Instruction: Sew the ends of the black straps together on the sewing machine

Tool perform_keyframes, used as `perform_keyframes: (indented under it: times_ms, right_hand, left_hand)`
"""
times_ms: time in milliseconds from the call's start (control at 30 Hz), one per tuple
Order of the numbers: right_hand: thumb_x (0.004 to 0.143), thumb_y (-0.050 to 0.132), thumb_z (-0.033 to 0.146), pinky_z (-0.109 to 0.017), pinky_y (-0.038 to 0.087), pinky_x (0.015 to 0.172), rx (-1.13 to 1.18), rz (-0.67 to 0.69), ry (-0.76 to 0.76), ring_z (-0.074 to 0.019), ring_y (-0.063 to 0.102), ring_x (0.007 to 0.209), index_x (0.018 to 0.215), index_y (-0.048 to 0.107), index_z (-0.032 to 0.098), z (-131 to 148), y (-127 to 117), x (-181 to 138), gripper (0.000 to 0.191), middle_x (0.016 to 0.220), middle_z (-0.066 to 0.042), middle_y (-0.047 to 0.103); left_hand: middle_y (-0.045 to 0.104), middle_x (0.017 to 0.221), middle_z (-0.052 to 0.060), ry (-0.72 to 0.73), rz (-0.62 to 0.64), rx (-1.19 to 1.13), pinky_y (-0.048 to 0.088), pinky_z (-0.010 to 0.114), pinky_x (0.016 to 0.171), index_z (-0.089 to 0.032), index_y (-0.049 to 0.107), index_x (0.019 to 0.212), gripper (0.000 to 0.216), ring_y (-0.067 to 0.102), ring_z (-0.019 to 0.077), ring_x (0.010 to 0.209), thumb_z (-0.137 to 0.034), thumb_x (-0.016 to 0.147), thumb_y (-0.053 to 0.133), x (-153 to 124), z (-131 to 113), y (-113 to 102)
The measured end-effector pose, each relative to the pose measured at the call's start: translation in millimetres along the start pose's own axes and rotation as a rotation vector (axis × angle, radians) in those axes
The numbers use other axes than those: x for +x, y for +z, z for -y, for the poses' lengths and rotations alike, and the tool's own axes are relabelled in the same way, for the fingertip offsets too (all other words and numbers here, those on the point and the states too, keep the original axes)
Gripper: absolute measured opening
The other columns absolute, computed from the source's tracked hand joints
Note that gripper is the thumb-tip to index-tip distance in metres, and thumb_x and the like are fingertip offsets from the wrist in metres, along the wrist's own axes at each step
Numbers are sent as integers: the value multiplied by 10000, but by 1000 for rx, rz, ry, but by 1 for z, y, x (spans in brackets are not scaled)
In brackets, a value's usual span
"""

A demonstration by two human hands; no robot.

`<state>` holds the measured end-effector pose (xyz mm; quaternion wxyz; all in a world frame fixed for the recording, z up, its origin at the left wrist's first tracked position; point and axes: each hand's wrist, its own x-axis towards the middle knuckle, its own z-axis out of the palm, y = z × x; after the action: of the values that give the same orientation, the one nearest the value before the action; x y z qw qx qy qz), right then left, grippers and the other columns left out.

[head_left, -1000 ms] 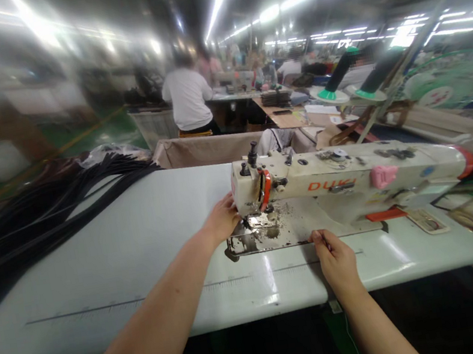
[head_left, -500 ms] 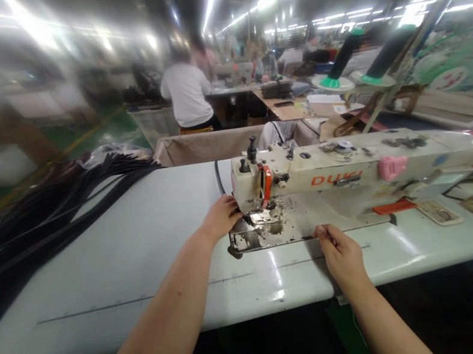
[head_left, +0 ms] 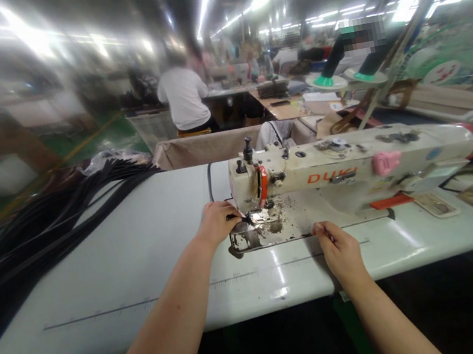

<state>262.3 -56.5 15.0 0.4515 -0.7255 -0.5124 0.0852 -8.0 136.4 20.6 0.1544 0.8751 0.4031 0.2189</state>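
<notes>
- A left hand [head_left: 217, 222] reaches to the needle end of a white sewing machine [head_left: 330, 162], its fingers in a narrow pinch on a thin dark strip [head_left: 210, 181].
- The strip lies on the pale table [head_left: 139, 249], running from the far edge down behind that hand, with a dark bit showing at the fingertips, just beside the metal presser foot [head_left: 262, 216].
- A right hand [head_left: 340, 250] is curled closed at the front edge of the machine's bed, thumb against fingers; whether it holds anything, I cannot tell.
- On the table's left side, a large bundle [head_left: 87, 212] of long black strips spreads out.
- Nearer the front edge, a printed ruler [head_left: 105, 313] runs along the surface.
- Beyond the table are a fabric-lined bin [head_left: 204, 148] and a person [head_left: 186, 99] in a white top, facing away.
</notes>
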Motion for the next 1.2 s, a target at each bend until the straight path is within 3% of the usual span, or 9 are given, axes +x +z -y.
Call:
perform_keyframes:
  times_ms: [300,533,933,1200]
  right_hand:
    - [972,437,711,-312,448,649,-1,-4,-5,-193,544,611,777,650,233,0,0,0,558,690,-37,664]
    - [975,418,702,-310,440,642,-11,7,-6,-195,546,608,767,638,237,2,0,0,556,681,-38,658]
    - [994,423,648,-306,411,631,-34,18,-10,-181,512,598,742,610,243,-1,2,1,512,641,-6,597]
    - [985,426,610,-305,405,640,-30,26,6,-184,521,606,744,594,247,2,2,0,466,648,-5,589]
  left_hand:
    - [800,1058,9,-25,-4,1,457,414,1032,-282,826,894,104,702,219,1034,-217,848,759,-3,-3,-3]
    - [755,994,22,-141,86,-148,561,274,762,-230,816,972,166,703,158,795,-182,847,718,-31,-22,-2]
    - [724,968,34,-248,-24,-209,608,299,820,-210,795,992,206,713,162,813,-139,824,700,-46,-41,18]
    - [709,1038,83,-377,-65,-207,591,311,872,-161,760,1054,190,717,174,865,-209,878,709,-52,-69,36]
